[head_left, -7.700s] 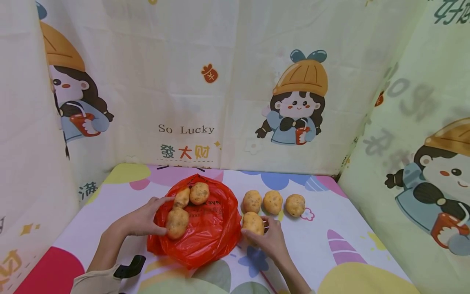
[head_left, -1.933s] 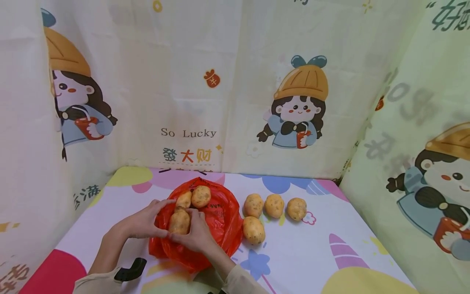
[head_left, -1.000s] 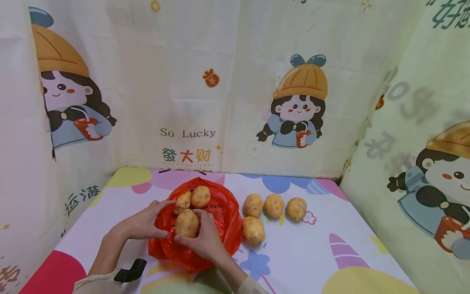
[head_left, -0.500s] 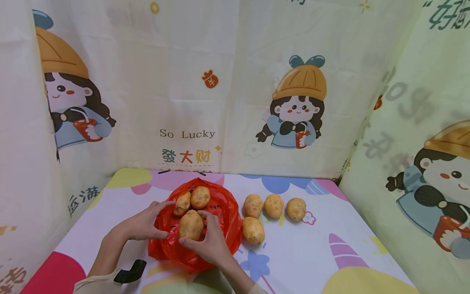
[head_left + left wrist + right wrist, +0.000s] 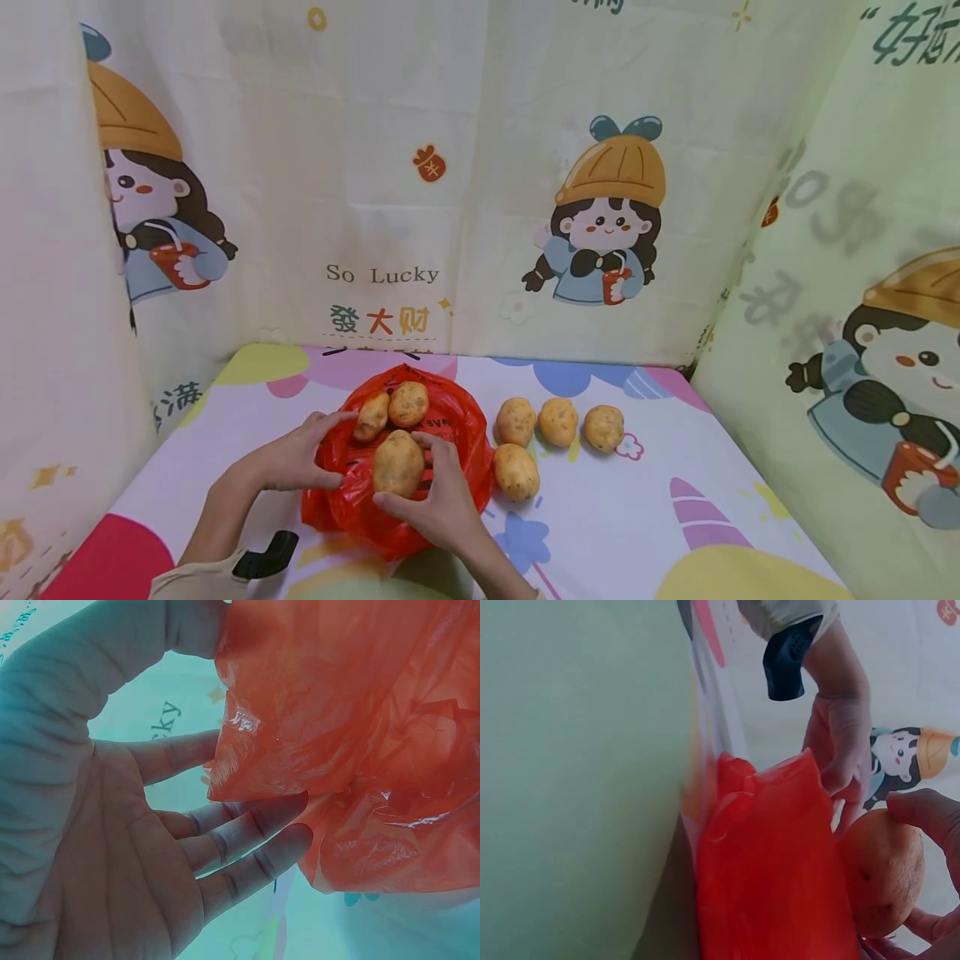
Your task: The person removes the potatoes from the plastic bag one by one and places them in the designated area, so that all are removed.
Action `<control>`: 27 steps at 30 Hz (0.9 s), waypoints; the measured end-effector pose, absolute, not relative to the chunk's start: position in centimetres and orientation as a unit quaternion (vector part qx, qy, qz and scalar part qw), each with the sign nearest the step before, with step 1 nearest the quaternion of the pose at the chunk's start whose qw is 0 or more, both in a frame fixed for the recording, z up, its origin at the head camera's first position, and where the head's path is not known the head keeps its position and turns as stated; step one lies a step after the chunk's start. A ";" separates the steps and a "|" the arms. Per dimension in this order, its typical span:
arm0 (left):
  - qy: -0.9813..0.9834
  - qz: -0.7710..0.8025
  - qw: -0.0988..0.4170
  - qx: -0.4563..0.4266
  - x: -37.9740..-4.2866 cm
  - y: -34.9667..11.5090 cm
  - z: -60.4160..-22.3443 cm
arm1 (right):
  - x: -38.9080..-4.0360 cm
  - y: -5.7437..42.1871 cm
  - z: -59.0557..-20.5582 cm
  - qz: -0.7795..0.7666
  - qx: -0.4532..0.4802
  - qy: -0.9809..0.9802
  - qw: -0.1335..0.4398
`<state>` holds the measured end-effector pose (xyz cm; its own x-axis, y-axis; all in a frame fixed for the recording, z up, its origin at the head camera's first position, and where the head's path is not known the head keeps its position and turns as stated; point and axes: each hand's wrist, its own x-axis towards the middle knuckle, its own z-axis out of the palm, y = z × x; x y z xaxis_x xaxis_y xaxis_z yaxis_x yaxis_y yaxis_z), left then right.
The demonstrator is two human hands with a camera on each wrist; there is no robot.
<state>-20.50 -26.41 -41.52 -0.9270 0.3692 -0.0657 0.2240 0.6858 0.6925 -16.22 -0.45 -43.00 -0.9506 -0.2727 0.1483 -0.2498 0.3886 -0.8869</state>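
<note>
My right hand holds a potato between thumb and fingers, over a red plastic bag. In the right wrist view this potato appears beside the bag's raised side. At the bag's left rim is my left hand, fingers spread. In the left wrist view the left hand's fingers are fairly straight against the bag, which hides the tips of thumb and index finger. Inside the bag lie a slim potato and a rounder potato, touching or nearly so.
Right of the bag, several potatoes lie on the patterned cloth: a front potato close to the bag and a back row ending with a potato. Printed cloth walls rise behind and at both sides of the table.
My right hand let go of a potato outside the bag, reached in and took the front potato, then moved it to the right and up. My left hand stayed at the rim.
</note>
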 end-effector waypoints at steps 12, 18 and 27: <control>0.911 0.368 0.107 0.153 -20.5 -26.4 -41.4 | -15.4 0.6 -42.1 -0.545 -0.171 0.821 -0.004; 0.910 0.369 0.109 0.153 -20.5 -26.5 -41.4 | -15.0 1.3 -41.5 -0.562 -0.166 0.810 -0.001; 0.910 0.368 0.111 0.154 -20.6 -26.4 -41.3 | -14.7 2.5 -41.0 -0.559 -0.164 0.813 -0.025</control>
